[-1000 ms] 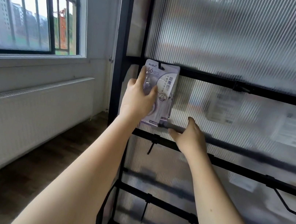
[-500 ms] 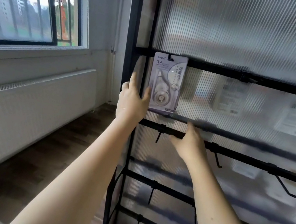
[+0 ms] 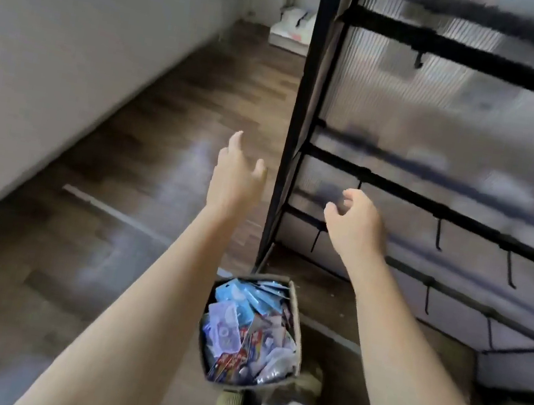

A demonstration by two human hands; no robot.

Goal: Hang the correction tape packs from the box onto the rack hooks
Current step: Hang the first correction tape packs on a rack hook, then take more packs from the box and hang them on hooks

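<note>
Both hands hold nothing: the left hand [image 3: 235, 176] reaches forward with fingers loosely spread, and the right hand [image 3: 353, 220] hangs beside it with fingers slackly curled in front of the rack [image 3: 302, 110]. That rack is thin black metal bars backed by ribbed translucent sheet, with small black hooks [image 3: 439, 234] pointing down from the rails. Below, between the forearms, an open cardboard box [image 3: 298, 314] stands on the dark wood floor [image 3: 127, 153], crammed with glossy blue and lilac correction tape packs [image 3: 243, 316], jumbled and blurred.
</note>
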